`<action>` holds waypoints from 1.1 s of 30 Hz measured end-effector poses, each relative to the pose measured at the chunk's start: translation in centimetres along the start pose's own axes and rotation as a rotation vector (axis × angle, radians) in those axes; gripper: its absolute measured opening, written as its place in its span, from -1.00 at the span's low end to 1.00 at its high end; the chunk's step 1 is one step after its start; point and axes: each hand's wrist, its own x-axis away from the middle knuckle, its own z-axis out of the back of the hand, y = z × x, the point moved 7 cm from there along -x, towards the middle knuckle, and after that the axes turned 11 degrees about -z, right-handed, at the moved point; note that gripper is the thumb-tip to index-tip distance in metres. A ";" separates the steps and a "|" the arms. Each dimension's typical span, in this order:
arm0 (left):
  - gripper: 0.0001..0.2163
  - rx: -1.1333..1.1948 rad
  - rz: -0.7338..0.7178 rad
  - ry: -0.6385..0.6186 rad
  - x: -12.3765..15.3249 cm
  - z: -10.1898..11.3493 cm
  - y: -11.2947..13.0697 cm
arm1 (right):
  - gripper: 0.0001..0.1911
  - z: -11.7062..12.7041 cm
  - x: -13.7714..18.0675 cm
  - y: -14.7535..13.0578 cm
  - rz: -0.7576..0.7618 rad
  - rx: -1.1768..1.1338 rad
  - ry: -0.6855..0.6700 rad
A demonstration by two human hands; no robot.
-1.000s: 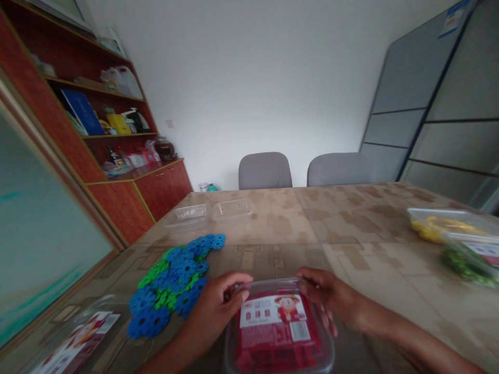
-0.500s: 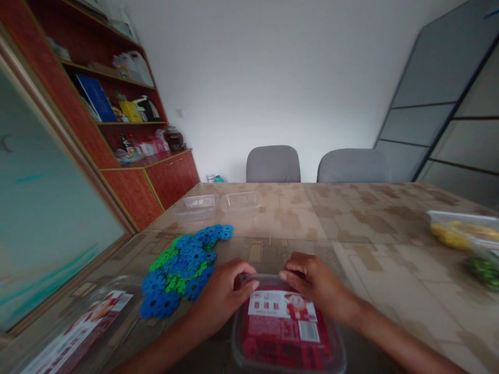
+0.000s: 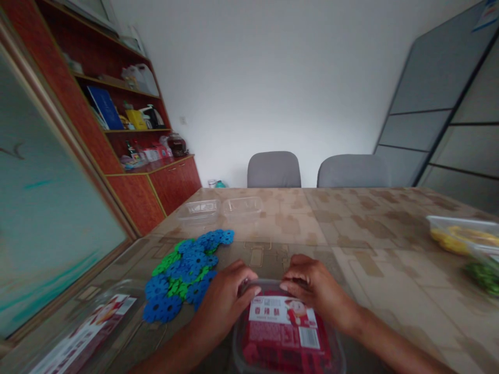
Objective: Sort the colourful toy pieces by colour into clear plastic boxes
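Note:
Right in front of me on the table is a clear plastic container point(image 3: 286, 345) with red contents and a printed label on its lid. My left hand point(image 3: 230, 293) pinches the rim at its far left corner, thumb on top and fingers curled over the edge. At the far right corner, my right hand point(image 3: 317, 288) grips the same rim, its thumb against the lid. Both sets of fingertips are partly hidden behind the rim. Beside my left hand lies a heap of blue and green plastic discs point(image 3: 187, 265), flower-shaped with holes.
Another labelled clear container point(image 3: 89, 327) lies at the near left. Two clear trays point(image 3: 241, 206) stand at the table's far left. On the right are a container of yellow pieces point(image 3: 463, 236) and one with green pieces point(image 3: 483, 272). Two grey chairs point(image 3: 274, 169) stand beyond the table.
The view has tilted up slightly, so things sit a little lower in it. Both hands keep their hold on the container's far rim, with hardly any movement.

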 end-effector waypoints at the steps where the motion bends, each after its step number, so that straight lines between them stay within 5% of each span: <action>1: -0.95 -0.018 -0.008 -0.007 0.0 0.0 0.1 | -0.71 0.0 0.0 0.0 0.005 0.009 0.000; 11: -0.97 -0.078 -0.002 -0.032 -0.2 0.0 0.6 | -0.90 -0.8 -0.3 -1.7 0.010 0.148 -0.072; 33: -0.96 -0.204 0.004 -0.096 -0.3 -0.5 0.8 | -0.85 -1.6 -0.3 -1.7 -0.002 0.089 -0.074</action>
